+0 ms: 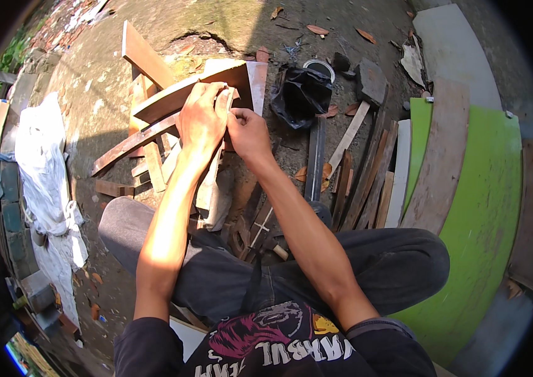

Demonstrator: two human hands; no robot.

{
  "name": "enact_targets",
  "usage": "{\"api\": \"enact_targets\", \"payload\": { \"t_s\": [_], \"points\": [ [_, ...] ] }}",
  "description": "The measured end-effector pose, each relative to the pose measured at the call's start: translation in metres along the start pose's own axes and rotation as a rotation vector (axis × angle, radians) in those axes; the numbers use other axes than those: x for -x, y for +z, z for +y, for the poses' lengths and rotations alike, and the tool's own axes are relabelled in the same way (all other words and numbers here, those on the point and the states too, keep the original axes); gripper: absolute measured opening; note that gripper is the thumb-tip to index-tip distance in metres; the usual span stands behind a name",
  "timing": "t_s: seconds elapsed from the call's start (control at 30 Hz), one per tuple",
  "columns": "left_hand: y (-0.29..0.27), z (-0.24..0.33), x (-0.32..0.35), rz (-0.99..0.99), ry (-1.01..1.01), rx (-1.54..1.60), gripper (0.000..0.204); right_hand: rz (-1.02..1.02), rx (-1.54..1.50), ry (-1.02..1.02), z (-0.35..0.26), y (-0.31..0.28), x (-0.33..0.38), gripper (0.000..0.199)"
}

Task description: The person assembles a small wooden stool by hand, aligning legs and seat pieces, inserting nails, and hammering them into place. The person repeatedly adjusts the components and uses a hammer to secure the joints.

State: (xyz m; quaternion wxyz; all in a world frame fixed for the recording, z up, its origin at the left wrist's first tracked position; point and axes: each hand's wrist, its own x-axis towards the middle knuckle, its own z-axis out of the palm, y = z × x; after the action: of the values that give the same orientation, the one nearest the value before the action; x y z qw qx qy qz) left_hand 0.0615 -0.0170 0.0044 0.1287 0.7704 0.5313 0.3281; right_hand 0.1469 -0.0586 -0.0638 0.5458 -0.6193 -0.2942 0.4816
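Note:
My left hand (202, 119) is closed round the upper end of a narrow wooden strip (232, 97). Pressed against its right side, my right hand (249, 135) has thumb and fingers pinched on the same piece; the fingertips partly hide it. Just behind and left of my hands, a wide brown board (166, 105) stands tilted on edge. Under it lies a loose pile of wood offcuts, among them a dark narrow slat (129, 146) and a short block (114, 188). Another plank (146, 55) sticks up at the back of the pile.
Right of my hands sit a black plastic bag (301, 97), a round tin (320, 68) and a wooden-handled mallet (372, 81). A dark metal bar (316, 157) and several wood strips lie nearer. A green board (473, 213) spreads at right, white sheeting (43, 163) at left.

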Motion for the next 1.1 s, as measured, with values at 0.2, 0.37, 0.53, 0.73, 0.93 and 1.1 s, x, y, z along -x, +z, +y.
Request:
{"api": "enact_targets", "payload": {
  "t_s": [0.2, 0.37, 0.53, 0.73, 0.93, 1.1],
  "points": [
    [0.0, -0.019, -0.01, -0.016, 0.19, 0.041, 0.019, 0.016, 0.0, 0.018, -0.004, 0.006, 0.006, 0.028],
    [-0.005, -0.017, -0.011, -0.041, 0.166, 0.103, 0.017, 0.019, -0.038, 0.052, -0.001, 0.005, 0.001, 0.027],
    [-0.005, -0.019, -0.01, -0.044, 0.148, 0.119, 0.018, -0.013, -0.055, 0.102, -0.009, 0.007, 0.005, 0.028],
    [-0.002, -0.025, -0.01, 0.002, 0.166, 0.105, 0.018, 0.013, -0.023, 0.029, 0.002, 0.009, 0.0, 0.028],
    [-0.004, -0.022, -0.007, -0.007, 0.04, 0.162, 0.022, 0.0, -0.059, 0.06, 0.001, 0.011, 0.0, 0.03],
    [-0.001, -0.028, -0.008, -0.003, 0.05, 0.166, 0.021, 0.002, -0.041, 0.099, -0.002, 0.012, 0.001, 0.029]
  ]
}}
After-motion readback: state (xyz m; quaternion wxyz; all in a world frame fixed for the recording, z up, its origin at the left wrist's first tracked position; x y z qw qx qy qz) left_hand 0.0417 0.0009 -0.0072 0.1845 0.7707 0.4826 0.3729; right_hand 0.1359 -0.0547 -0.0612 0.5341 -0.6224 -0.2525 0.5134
